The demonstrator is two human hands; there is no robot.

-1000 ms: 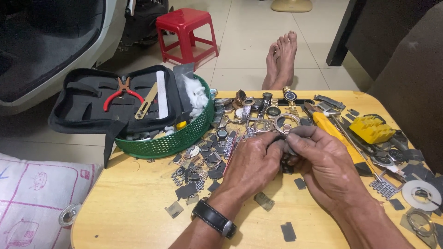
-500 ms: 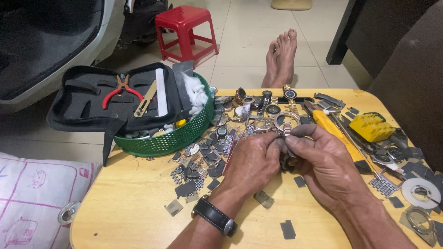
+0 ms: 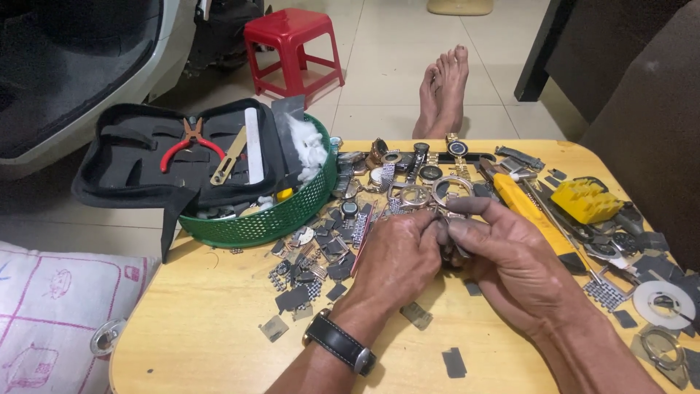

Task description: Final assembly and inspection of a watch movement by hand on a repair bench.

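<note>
Sat low over pale floor tiles at a round yellow wooden table (image 3: 219, 321), bare feet (image 3: 443, 87) stretched out beyond its far edge. Kept a red plastic stool (image 3: 292, 44) well beyond the left hand and an open black tool case (image 3: 131, 157) far out to that side, red-handled pliers (image 3: 191, 142) strapped inside, propped on a green basket (image 3: 270, 219). Brought left hand (image 3: 397, 255) and right hand (image 3: 510, 263) together at the table's middle, fingertips touching, both curled nearly closed in a pinch on a small metal piece (image 3: 446, 246), mostly hidden between them and held just above the wood; could not tell its exact kind. Wore a black-strapped wristwatch (image 3: 339, 343) on the left wrist. Left a yellow-handled tool (image 3: 529, 211) just beyond the right hand, round watch cases (image 3: 415, 195) just beyond both, loose band links (image 3: 321, 255) scattered beside the left. Judged as fine fingertip fitting or prying on that piece; called for a steady pinch and small, careful pressure, kept over the table against a drop into the clutter.
</note>
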